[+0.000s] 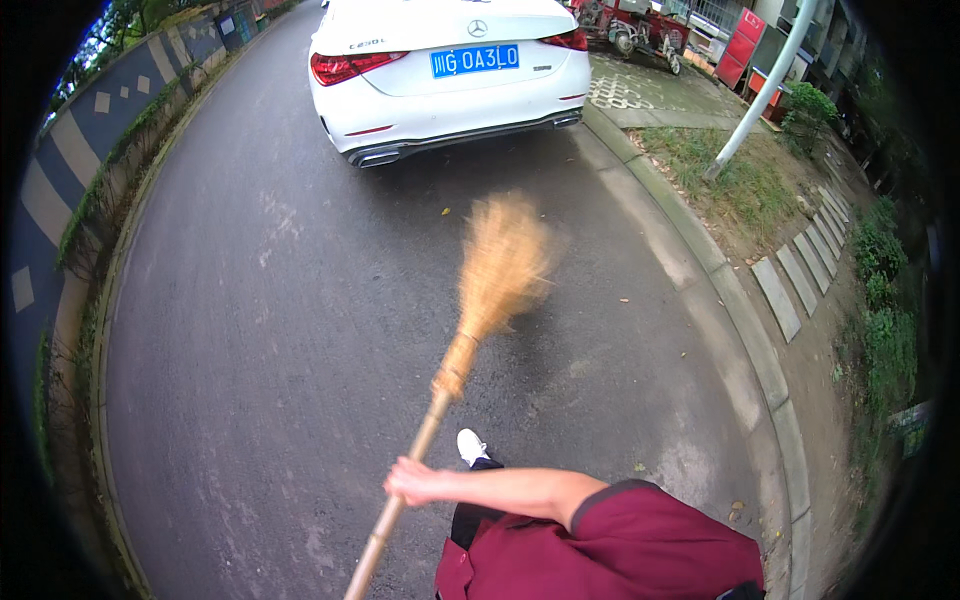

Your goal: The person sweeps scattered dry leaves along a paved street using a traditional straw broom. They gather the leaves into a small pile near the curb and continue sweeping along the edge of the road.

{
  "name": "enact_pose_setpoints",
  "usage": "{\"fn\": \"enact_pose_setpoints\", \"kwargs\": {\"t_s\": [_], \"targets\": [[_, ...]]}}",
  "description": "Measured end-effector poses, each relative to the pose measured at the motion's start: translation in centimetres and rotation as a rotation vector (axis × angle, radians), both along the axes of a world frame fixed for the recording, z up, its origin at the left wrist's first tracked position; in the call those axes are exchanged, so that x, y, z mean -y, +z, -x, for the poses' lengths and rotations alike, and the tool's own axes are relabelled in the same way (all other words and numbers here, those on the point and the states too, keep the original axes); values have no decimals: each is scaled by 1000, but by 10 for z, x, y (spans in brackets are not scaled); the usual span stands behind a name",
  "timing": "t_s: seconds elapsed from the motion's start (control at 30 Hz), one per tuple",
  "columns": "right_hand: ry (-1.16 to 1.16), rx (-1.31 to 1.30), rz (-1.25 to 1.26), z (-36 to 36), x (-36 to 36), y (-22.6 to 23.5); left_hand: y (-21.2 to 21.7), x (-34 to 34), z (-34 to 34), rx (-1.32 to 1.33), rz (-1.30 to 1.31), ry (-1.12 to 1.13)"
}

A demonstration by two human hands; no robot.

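A long straw broom (500,265) slants up and away from me over the road, its bristle head blurred by motion. My right hand (412,482) is wrapped round the pale wooden handle (430,425), below the tied neck of the straw. The right arm reaches across from a maroon sleeve (640,515). The handle's lower end runs out of the picture at the bottom edge. My left hand is not in view. Whether the bristles touch the road I cannot tell.
A white car (450,90) stands ahead, rear toward me. A stone kerb (735,300) borders the asphalt road (250,380) on the right, with a pole (765,95) beyond it. A patterned wall (75,150) runs along the left. A few fallen leaves (737,508) lie about.
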State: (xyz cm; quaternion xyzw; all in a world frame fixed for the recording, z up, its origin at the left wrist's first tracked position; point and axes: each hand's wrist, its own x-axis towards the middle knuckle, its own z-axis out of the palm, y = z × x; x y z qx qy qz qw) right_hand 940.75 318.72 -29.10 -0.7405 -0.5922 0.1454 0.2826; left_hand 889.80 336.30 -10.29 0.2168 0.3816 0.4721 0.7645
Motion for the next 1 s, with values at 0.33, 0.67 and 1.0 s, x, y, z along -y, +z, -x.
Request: {"fn": "enact_pose_setpoints", "kwargs": {"t_s": [0.33,0.67,1.0], "targets": [[-541,89,-283,-331,7,-7,111,75,-527,-569,-1081,-136],[-483,-354,522,-322,281,16,98,81,-731,-362,-293,-533],[136,-305,287,-519,272,59,117,182,-707,-755,-723,249]]}}
